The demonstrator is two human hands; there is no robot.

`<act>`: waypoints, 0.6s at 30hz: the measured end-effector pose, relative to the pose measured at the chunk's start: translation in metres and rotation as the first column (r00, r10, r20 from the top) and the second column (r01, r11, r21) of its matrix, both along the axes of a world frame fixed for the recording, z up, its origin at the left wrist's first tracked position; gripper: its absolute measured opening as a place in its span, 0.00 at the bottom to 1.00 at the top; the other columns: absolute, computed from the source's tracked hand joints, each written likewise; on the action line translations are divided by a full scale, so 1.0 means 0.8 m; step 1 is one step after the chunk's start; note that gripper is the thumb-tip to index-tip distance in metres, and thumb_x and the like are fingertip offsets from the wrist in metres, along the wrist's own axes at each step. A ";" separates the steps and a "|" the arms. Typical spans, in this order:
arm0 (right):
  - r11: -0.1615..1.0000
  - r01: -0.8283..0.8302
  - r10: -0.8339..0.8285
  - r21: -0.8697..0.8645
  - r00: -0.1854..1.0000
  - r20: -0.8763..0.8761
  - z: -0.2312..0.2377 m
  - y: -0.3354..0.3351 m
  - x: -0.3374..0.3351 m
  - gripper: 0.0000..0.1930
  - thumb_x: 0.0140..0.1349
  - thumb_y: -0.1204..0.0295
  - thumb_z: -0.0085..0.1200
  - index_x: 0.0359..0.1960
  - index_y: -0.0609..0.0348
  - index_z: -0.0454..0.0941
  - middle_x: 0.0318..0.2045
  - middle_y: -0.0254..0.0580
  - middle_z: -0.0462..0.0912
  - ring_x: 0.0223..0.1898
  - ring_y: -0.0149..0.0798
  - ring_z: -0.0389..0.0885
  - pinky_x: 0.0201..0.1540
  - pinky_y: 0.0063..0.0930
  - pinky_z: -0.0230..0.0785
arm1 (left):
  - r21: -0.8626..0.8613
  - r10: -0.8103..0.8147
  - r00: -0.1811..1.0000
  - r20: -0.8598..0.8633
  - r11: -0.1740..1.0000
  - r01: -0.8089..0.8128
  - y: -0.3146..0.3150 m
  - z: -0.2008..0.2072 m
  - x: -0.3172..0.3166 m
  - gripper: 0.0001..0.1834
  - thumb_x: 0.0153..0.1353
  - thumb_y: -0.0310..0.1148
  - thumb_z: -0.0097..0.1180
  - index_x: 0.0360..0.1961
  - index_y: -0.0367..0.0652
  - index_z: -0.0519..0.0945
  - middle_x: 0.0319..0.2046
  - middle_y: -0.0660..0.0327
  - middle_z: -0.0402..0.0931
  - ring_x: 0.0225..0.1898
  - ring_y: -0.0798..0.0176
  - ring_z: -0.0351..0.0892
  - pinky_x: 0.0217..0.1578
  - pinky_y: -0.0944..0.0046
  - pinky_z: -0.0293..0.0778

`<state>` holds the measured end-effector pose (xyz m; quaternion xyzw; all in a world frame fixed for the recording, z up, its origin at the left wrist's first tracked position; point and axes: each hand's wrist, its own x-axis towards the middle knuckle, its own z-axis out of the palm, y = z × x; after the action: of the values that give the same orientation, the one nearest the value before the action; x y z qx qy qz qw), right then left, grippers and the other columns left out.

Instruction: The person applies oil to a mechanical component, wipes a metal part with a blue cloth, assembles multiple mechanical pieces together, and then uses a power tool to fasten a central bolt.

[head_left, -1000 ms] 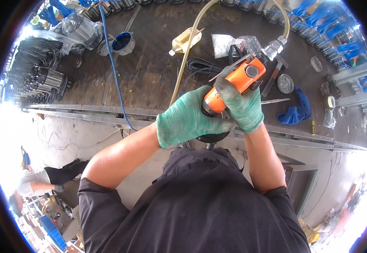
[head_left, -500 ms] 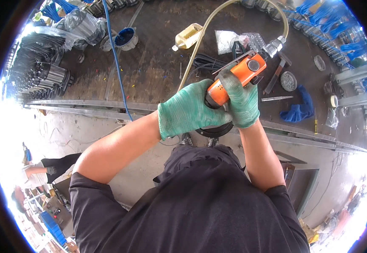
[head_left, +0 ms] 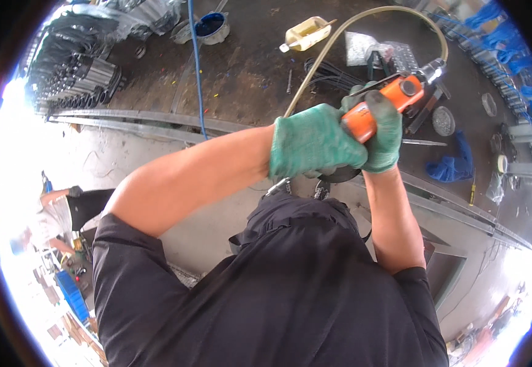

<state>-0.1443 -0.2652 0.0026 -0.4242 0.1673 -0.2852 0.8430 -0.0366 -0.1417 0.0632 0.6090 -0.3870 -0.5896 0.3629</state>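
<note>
Holding an orange tool [head_left: 400, 96], both hands in green gloves meet over the near edge of the dark table [head_left: 256, 73]. The right hand [head_left: 383, 131] is closed round the middle of the tool, with its thumb across the top. The left hand [head_left: 318, 144] is wrapped at the near end, but most of its fingers are hidden, so I cannot tell how hard it squeezes.

The tool leans up and away to the right. At its far end a shiny metal joint [head_left: 434, 70] meets a long pale hose [head_left: 323, 56] that loops back over the table. Below the hands sits a black round part [head_left: 342, 175]; I cannot tell if it is fixed to the tool.

The tool looks hard and stiff, and I think it is heavy for its size. It should not break easily, but its smooth orange skin could slip if it gets oily. The rough gloves should help. The hose looks bendy but springy, so it may tug on the far end. The best place to hold is the fat orange body, with the other hand at the near end. A thin bar [head_left: 371, 84] runs along one side and may be a lever, so don't squeeze it by mistake
</note>
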 end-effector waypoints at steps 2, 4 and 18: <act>1.000 -0.028 0.028 0.008 0.999 0.016 -0.005 -0.007 -0.005 0.14 0.64 0.60 0.62 0.38 0.59 0.78 0.30 0.40 0.80 0.30 0.35 0.77 0.35 0.31 0.74 | 0.170 0.048 0.998 0.031 0.984 -0.052 -0.005 0.040 -0.011 0.07 0.59 0.34 0.63 0.28 0.44 0.81 0.16 0.67 0.71 0.17 0.70 0.70 0.20 0.65 0.69; 0.998 -0.047 0.043 -0.051 0.995 -0.088 0.003 -0.009 -0.005 0.17 0.64 0.58 0.61 0.43 0.61 0.80 0.34 0.43 0.84 0.34 0.37 0.83 0.39 0.30 0.77 | 0.198 0.095 0.995 -0.012 0.976 -0.090 -0.003 0.040 -0.009 0.08 0.60 0.36 0.63 0.28 0.43 0.82 0.16 0.68 0.71 0.17 0.71 0.70 0.19 0.65 0.68; 0.967 0.007 -0.013 0.255 1.000 0.020 0.096 -0.042 -0.018 0.24 0.66 0.55 0.60 0.53 0.62 0.75 0.43 0.47 0.83 0.26 0.30 0.76 0.29 0.28 0.73 | -0.510 0.529 0.685 0.500 0.820 -0.261 0.078 -0.033 -0.003 0.15 0.67 0.23 0.58 0.54 0.43 0.83 0.57 0.51 0.78 0.48 0.52 0.84 0.54 0.51 0.79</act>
<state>-0.1587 -0.2984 0.0793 -0.3082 0.1958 -0.2700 0.8909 -0.0387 -0.0791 0.0365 0.7511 -0.4515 -0.1683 0.4513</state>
